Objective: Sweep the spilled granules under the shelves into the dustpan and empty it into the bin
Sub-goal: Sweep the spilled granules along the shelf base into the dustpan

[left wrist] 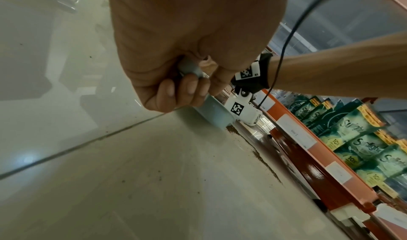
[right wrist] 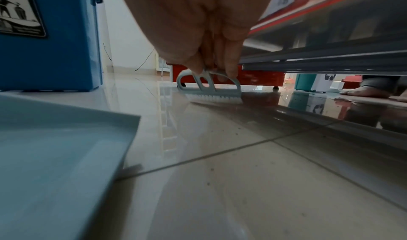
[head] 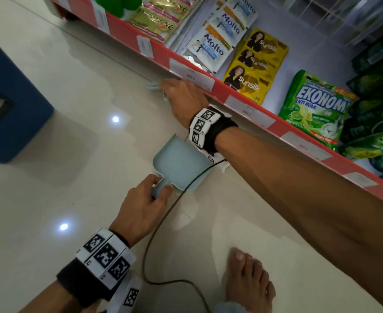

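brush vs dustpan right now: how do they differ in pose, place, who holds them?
The brush is at the shelf edge, bristles down on the floor; the dustpan lies flat nearer the person. The right hand grips the brush; the left hand grips the dustpan's handle. The brush is small and narrow, the dustpan wide. Both are pale blue plastic.

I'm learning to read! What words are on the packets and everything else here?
"Molto": white sachets.
"sunsilk": yellow sachets.
"EKONOMI ANTI NODA": green bag.
"Sunlight", "10x": green pouches.
Gold sachets: too tilted to read surely.
Shelf price tags and blue bin's sticker: too blurred.
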